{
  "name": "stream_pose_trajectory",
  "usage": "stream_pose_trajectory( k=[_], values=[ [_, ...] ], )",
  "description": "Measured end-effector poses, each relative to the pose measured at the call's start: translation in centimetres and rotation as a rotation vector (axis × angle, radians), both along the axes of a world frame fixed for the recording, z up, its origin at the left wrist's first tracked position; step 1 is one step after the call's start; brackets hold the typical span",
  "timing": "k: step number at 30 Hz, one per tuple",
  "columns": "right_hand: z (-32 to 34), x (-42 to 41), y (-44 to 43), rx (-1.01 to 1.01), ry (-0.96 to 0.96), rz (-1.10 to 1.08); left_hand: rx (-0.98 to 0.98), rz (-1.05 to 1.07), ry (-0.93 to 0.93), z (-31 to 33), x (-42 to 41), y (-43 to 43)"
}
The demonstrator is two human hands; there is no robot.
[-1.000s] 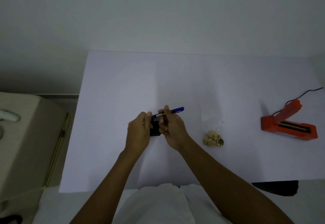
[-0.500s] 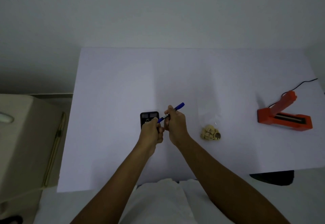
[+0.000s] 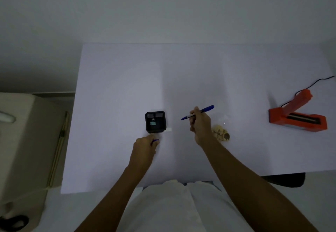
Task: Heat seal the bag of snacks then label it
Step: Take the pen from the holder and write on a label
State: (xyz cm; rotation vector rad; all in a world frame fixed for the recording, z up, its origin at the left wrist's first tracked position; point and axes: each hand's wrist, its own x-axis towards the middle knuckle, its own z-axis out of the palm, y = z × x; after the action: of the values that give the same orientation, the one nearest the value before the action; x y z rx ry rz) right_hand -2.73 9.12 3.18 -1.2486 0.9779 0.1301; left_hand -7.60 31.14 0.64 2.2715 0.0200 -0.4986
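My right hand (image 3: 200, 122) grips a blue pen (image 3: 198, 112), uncapped, its tip pointing left above the table. My left hand (image 3: 145, 146) rests closed just in front of a black square holder (image 3: 155, 121), with the blue pen cap (image 3: 155, 140) pinched in its fingers. A small white label (image 3: 168, 130) lies at the holder's front right corner. The clear bag of snacks (image 3: 221, 131) lies on the table just right of my right hand. The orange heat sealer (image 3: 298, 115) sits at the far right with its arm raised.
A white sheet (image 3: 181, 77) covers the table. A binder clip (image 3: 153, 123) lies inside the holder. The sealer's black cord (image 3: 320, 81) runs off to the right. A beige unit (image 3: 21, 140) stands left of the table, with black scissors (image 3: 12, 222) at its near end.
My hands have pulled apart, taking the cap off the pen. The left hand dropped toward me with the cap; the right hand carried the pen to the right.
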Motion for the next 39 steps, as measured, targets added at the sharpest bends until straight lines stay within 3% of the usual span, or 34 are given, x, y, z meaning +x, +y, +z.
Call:
stream_pose_trajectory(
  k=[9,23,29,34,39],
  values=[
    [-2.7,-3.2,3.1,-0.087,-0.018,0.202,0.155,-0.010,0.022,-6.0,-0.4,0.8],
    [-3.8,-2.9,3.3,-0.266,-0.005,0.310,0.213,-0.090,0.020,-6.4,0.2,0.3],
    [-4.2,-2.6,3.8,-0.248,-0.020,0.337,0.180,-0.077,0.013,-6.9,0.4,0.2],
    [-4.4,-2.0,4.0,-0.207,-0.016,0.366,0.150,0.066,0.024,-5.9,1.3,0.8],
    [-4.1,-1.2,4.6,-0.181,-0.025,0.486,-0.066,0.106,-0.061,-4.8,3.1,0.9]
  ],
)
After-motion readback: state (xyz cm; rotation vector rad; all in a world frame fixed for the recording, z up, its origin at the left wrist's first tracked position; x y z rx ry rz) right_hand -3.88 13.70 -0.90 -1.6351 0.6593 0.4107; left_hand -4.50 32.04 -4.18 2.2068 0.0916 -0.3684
